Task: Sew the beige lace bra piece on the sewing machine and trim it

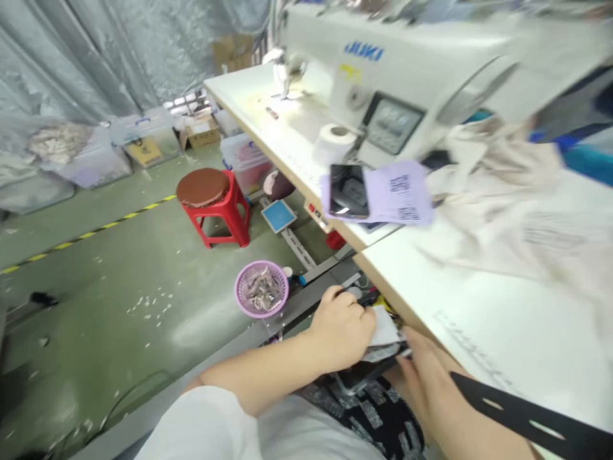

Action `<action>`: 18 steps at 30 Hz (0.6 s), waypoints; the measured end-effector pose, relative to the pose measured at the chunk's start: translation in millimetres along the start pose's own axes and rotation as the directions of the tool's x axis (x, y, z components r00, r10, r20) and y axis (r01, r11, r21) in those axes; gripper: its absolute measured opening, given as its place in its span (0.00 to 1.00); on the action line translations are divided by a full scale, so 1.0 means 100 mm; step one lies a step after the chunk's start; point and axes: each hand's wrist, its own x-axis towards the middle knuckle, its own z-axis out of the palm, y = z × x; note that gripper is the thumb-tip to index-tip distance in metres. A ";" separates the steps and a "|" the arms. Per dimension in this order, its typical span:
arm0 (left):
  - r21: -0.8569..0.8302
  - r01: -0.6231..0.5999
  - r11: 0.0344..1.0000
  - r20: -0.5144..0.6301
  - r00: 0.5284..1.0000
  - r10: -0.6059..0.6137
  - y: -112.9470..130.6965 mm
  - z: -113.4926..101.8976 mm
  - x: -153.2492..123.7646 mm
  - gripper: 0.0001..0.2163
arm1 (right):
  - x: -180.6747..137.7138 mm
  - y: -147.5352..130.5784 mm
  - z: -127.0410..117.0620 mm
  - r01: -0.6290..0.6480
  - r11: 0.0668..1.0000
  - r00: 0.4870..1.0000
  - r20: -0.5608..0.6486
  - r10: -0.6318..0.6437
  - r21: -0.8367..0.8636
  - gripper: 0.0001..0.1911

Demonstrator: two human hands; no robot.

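My left hand reaches under the edge of the white sewing table, fingers curled on a small stack of white pieces in a dark drawer or tray. My right hand is beside it, fingers closed on the lower edge of the same stack. Both hands are partly hidden by the table edge and the stack. A black strap crosses my right wrist.
A white sewing machine stands on the table, with beige fabric, a phone on purple papers and a tape roll. On the floor sit a purple scrap basket, a red stool and plastic bins.
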 end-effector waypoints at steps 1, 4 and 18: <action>0.029 -0.017 0.999 -0.004 1.000 0.017 0.02 0.03 0.05 0.10 | -0.01 -0.04 -0.01 0.025 0.996 1.000 -0.011 -0.026 -0.089 0.23; 0.100 -0.045 0.994 0.035 0.999 0.042 0.07 0.07 0.17 0.10 | 0.02 -0.14 0.03 0.136 0.920 0.991 0.057 -0.124 -0.368 0.20; 0.037 -0.407 0.913 0.303 0.875 0.378 -0.17 -0.15 0.10 0.22 | 0.29 -0.18 0.28 -0.082 0.908 0.986 0.102 0.135 -0.411 0.45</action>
